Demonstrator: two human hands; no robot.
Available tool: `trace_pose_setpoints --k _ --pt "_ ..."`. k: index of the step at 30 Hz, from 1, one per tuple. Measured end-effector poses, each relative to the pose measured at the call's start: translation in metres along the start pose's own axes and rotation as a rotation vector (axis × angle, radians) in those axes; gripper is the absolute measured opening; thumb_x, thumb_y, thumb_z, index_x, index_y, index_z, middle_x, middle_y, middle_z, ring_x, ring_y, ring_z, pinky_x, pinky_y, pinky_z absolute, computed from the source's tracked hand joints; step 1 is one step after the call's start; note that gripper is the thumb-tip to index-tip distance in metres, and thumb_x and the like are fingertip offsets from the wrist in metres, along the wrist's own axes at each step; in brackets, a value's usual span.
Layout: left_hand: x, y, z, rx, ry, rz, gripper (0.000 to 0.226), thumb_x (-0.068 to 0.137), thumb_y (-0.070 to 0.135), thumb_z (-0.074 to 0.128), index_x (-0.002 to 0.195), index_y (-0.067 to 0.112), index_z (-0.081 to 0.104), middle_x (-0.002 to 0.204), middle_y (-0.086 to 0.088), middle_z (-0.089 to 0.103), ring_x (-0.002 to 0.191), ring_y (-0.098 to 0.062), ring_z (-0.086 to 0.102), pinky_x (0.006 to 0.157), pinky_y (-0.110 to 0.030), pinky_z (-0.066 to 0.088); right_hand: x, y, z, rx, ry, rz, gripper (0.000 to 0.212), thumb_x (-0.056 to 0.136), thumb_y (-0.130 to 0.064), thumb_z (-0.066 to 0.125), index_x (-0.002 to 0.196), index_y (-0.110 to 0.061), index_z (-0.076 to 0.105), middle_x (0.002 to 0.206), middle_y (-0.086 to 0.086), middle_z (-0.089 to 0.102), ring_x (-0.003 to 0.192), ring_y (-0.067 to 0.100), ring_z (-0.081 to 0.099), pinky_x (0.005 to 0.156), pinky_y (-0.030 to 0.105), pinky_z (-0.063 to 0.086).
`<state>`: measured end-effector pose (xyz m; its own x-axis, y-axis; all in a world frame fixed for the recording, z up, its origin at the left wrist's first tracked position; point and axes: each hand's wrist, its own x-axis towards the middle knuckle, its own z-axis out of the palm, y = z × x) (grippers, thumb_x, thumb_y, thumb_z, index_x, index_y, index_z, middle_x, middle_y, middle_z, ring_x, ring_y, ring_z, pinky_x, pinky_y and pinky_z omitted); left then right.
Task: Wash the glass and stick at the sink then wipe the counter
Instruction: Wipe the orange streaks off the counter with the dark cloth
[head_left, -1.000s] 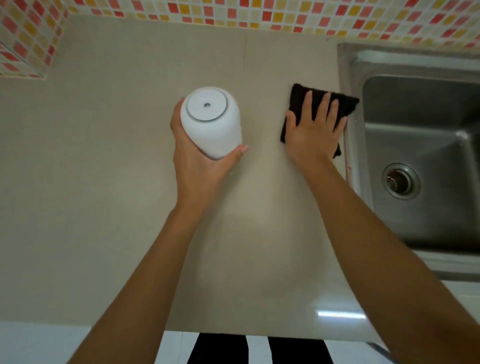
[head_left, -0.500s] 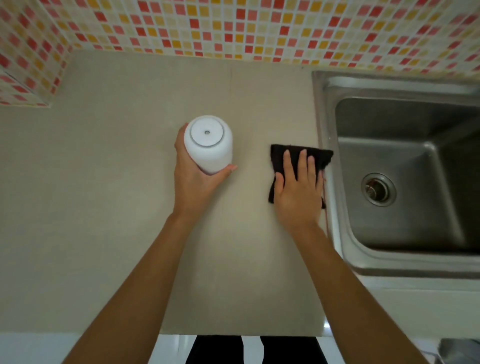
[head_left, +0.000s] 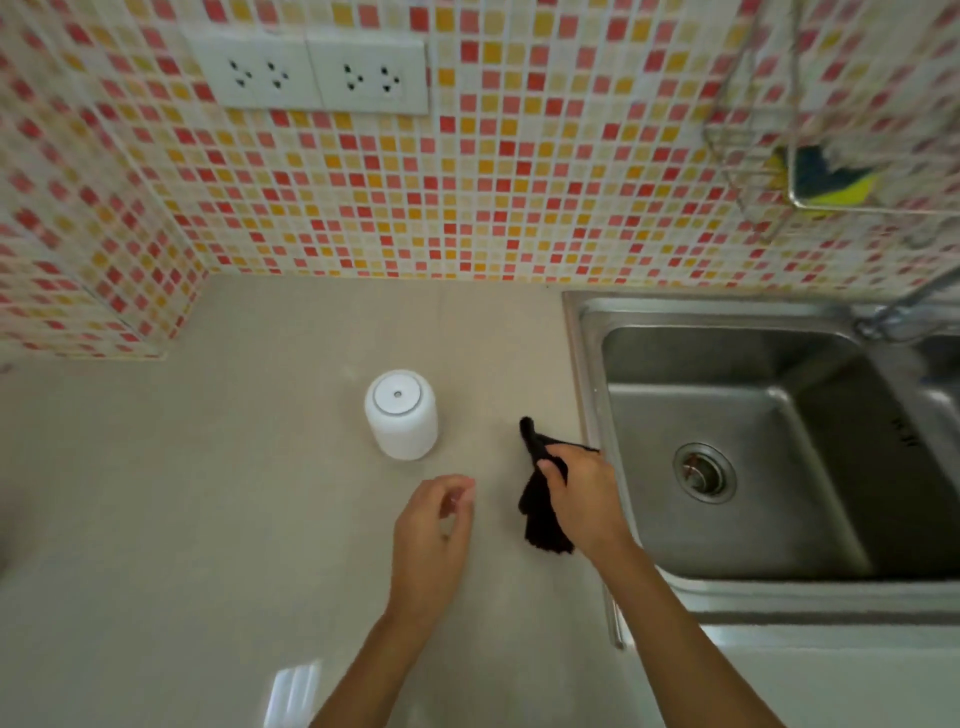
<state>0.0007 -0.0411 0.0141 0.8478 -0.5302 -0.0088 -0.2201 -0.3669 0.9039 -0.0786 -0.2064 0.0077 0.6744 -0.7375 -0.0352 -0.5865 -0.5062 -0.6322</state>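
On the beige counter (head_left: 208, 519), seen from the head camera: a white cylindrical container (head_left: 400, 414) standing upright, flat round top with a small centre hole facing the camera, untouched by either hand. Just nearer the camera, the left hand (head_left: 434, 525), apart from the container, fingers loosely curled and holding nothing, somewhat motion-blurred. To its right, the right hand (head_left: 584, 496), fingers curled round a black cloth (head_left: 540, 514), bunched up, one end poking out above the thumb and the rest hanging below the palm toward the counter; whether the lower end touches the surface, impossible to tell. Cloth and hand just beside the left rim of the stainless steel sink (head_left: 592, 395). Round drain (head_left: 704, 473) in the basin floor, nothing else visible in the basin. Neither glass nor stick identifiable anywhere. Part of a tap (head_left: 904, 306) at the sink's far right edge. Behind, a mosaic tile wall (head_left: 467, 208) of red, orange, yellow and white squares, bearing a white double power socket (head_left: 311, 73) upper left. Upper right, a wire rack (head_left: 753, 156) fixed to the wall, holding a yellow and dark sponge (head_left: 826, 182), blurred.
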Motion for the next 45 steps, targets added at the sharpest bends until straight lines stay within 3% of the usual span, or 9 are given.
trace_pose_setpoints --k 6,8,12,18,23,26,31,37,45 --pt "0.055 0.084 0.065 -0.034 -0.254 -0.179 0.032 0.091 0.045 0.057 0.099 0.015 0.067 0.093 0.003 0.069 0.082 -0.009 0.061 0.063 -0.013 0.040 -0.009 0.000 -0.054 0.031 0.017 -0.208 0.016 0.091 -0.009 0.058 0.100 -0.013 0.071 0.097 0.001 0.070 0.089 0.016 0.060 0.080 0.019 0.043" --pt "0.064 0.099 0.080 -0.004 -0.261 -0.143 0.022 0.087 0.033 0.066 0.094 0.012 0.068 0.090 -0.003 0.071 0.078 -0.013 0.063 0.065 -0.017 0.046 -0.010 0.006 -0.079 0.052 0.036 -0.244 0.019 0.090 -0.010 0.061 0.105 -0.015 0.071 0.104 -0.002 0.069 0.097 0.013 0.058 0.086 0.015 0.038" --pt "0.066 0.134 0.104 -0.102 -0.253 -0.040 0.012 0.087 0.014 0.065 0.095 0.010 0.073 0.090 -0.007 0.074 0.086 -0.023 0.069 0.084 -0.046 0.055 -0.005 0.037 -0.134 0.139 0.093 -0.230 0.024 0.087 -0.022 0.065 0.111 -0.023 0.066 0.123 -0.009 0.057 0.113 0.006 0.048 0.099 0.018 0.036" --pt "0.054 0.220 0.136 -0.201 -0.375 0.203 0.014 0.091 0.017 0.062 0.102 0.016 0.071 0.094 0.002 0.072 0.092 -0.011 0.068 0.085 -0.031 0.056 0.019 0.091 -0.212 0.347 0.143 -0.140 0.059 0.086 -0.016 0.066 0.137 -0.032 0.041 0.135 -0.016 0.045 0.120 0.000 0.047 0.097 0.025 0.046" --pt "0.055 0.276 0.161 -0.193 -0.455 0.345 0.015 0.092 0.015 0.060 0.100 0.021 0.071 0.097 0.008 0.071 0.097 -0.008 0.065 0.087 -0.021 0.051 0.043 0.112 -0.269 0.635 -0.084 -0.080 0.040 0.088 -0.012 0.065 0.122 -0.028 0.052 0.119 -0.009 0.063 0.115 0.010 0.058 0.094 0.026 0.047" --pt "0.058 0.300 0.176 -0.127 -0.368 0.419 0.017 0.094 0.020 0.057 0.106 0.021 0.069 0.101 0.010 0.070 0.100 -0.001 0.062 0.090 -0.018 0.048 0.055 0.123 -0.305 0.620 -0.093 -0.056 0.013 0.092 -0.018 0.061 0.104 -0.022 0.063 0.101 -0.004 0.071 0.101 0.013 0.065 0.093 0.033 0.050" --pt "0.064 0.338 0.191 -0.093 -0.186 0.554 0.020 0.097 0.028 0.051 0.111 0.025 0.065 0.107 0.014 0.067 0.104 0.001 0.058 0.086 -0.013 0.045 0.074 0.124 -0.355 0.972 -0.039 -0.068 0.017 0.093 -0.017 0.057 0.107 -0.008 0.056 0.113 0.007 0.068 0.106 0.024 0.065 0.094 0.040 0.051" --pt "0.082 0.394 0.212 -0.032 -0.164 0.692 0.023 0.101 0.031 0.042 0.116 0.026 0.059 0.106 0.015 0.063 0.101 0.005 0.056 0.083 -0.005 0.040 0.099 0.114 -0.405 1.183 0.011 -0.107 0.017 0.093 -0.017 0.054 0.110 -0.014 0.055 0.114 0.006 0.066 0.106 0.020 0.064 0.087 0.037 0.051" --pt "0.134 0.427 0.259 -0.043 -0.040 0.682 0.027 0.101 0.030 0.044 0.115 0.014 0.060 0.097 0.010 0.062 0.086 0.000 0.057 0.074 -0.014 0.046 0.151 0.122 -0.453 0.934 0.204 -0.132 0.020 0.094 -0.037 0.055 0.109 -0.025 0.053 0.112 -0.004 0.065 0.104 0.011 0.062 0.090 0.036 0.052"
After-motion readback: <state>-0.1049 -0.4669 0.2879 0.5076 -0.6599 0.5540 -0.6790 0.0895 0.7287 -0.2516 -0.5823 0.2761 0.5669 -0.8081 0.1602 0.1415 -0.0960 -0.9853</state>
